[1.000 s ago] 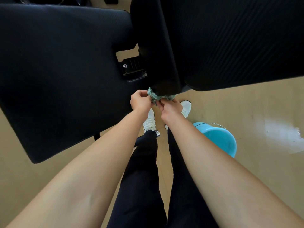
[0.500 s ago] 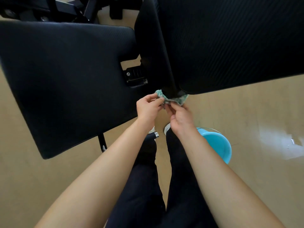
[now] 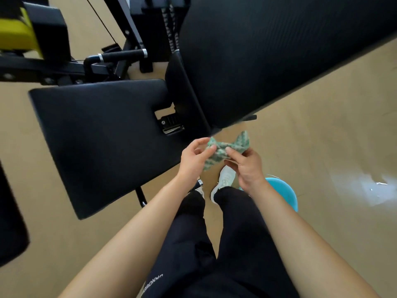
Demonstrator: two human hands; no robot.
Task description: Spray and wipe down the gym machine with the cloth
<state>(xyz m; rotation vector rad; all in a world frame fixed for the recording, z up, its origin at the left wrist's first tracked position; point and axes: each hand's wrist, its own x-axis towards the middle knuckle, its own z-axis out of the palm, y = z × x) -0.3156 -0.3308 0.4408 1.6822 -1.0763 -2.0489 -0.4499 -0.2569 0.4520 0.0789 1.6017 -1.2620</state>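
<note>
A small green-and-white patterned cloth (image 3: 227,148) is bunched between both my hands, in the air just below the machine's pads. My left hand (image 3: 193,160) pinches its left end with thumb and fingers. My right hand (image 3: 247,166) pinches its right side. The gym machine's black seat pad (image 3: 103,143) lies to the left, and its large black back pad (image 3: 268,57) fills the upper right. The cloth is clear of both pads. No spray bottle is in view.
A turquoise bucket (image 3: 285,194) stands on the tan floor by my right foot. The machine's black frame, a padded handle (image 3: 122,55) and a yellow part (image 3: 15,35) sit at the upper left. A wet, shiny patch (image 3: 373,188) marks the floor at right.
Both hands have drawn the cloth down and away from the lower edge of the back pad and spread it a little. The view has pulled back, showing more of the frame.
</note>
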